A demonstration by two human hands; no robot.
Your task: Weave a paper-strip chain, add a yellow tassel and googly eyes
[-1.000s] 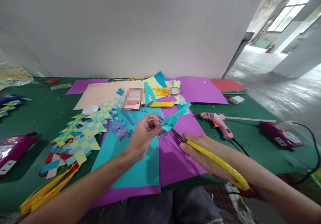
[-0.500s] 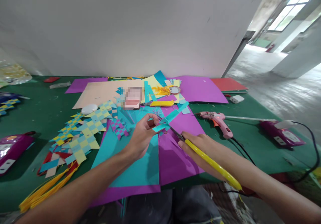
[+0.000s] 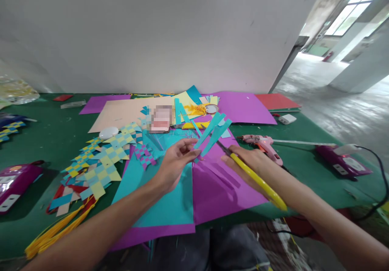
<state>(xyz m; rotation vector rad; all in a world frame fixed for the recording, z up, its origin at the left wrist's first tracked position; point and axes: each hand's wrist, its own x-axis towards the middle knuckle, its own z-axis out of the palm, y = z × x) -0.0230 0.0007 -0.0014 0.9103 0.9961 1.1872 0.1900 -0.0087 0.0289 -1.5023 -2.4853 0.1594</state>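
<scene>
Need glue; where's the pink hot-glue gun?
In the head view's right half, the hot-glue gun lies beyond the right hand, left of the purple power strip.

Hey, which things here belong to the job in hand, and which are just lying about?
In use:
turquoise strips, held in the left hand
scissors, held in the right hand

Seemingly just lying about:
pink glue gun
yellow tassels
white charger

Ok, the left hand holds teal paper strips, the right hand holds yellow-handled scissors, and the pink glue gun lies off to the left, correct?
Not quite: in the head view the pink glue gun lies off to the right. The left hand holds teal paper strips, the right hand yellow-handled scissors.
</scene>
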